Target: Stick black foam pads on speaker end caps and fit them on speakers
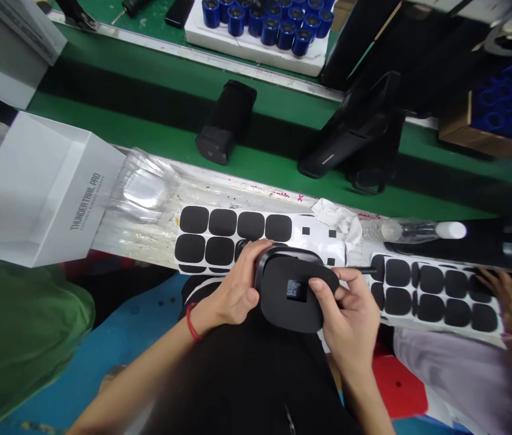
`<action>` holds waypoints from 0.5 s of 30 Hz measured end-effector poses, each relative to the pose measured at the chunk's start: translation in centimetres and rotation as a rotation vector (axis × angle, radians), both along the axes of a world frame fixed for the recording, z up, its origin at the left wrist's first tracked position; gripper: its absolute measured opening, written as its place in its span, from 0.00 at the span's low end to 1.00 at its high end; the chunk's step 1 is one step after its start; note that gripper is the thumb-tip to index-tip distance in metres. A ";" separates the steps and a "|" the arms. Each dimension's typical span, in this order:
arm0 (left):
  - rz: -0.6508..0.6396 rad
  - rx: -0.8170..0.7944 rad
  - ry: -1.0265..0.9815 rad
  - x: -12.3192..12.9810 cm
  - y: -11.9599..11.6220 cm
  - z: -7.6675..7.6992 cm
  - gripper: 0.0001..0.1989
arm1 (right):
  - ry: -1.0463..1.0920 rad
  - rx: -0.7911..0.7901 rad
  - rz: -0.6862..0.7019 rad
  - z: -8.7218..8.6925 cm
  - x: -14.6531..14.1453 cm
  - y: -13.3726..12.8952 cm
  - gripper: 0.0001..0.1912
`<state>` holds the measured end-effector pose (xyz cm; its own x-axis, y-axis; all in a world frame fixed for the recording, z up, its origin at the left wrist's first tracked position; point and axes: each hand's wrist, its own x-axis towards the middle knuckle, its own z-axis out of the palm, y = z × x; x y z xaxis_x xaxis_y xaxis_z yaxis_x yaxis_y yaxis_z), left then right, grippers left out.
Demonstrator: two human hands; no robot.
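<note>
The left hand [241, 283] clasps a black, rounded, plastic-looking housing [298, 252] to its right, while the right hand [350, 314] pinches the edge of a flat, black, rounded-square pad [283, 311] to its left.

Head-worn view, facing forward and downward, close above bare left hand [236, 289] and bare right hand [352, 317]; long green desk [147, 81] beyond.

Two hands [239, 289] [352, 319] hold a black pad [278, 296] against a device [294, 249].
</note>
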<state>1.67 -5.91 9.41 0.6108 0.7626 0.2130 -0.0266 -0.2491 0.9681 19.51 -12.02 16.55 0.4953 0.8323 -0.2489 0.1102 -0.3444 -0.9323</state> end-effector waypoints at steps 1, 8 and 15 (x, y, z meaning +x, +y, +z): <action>-0.002 0.003 -0.004 0.0 0.0 0.0 0.39 | -0.002 -0.002 -0.009 0.0 0.0 0.0 0.17; -0.007 -0.009 0.005 0.0 0.0 0.1 0.39 | 0.025 -0.039 -0.012 0.3 0.0 0.2 0.19; -0.007 -0.008 0.017 0.1 0.0 0.2 0.39 | 0.012 -0.071 0.005 0.3 0.0 0.1 0.18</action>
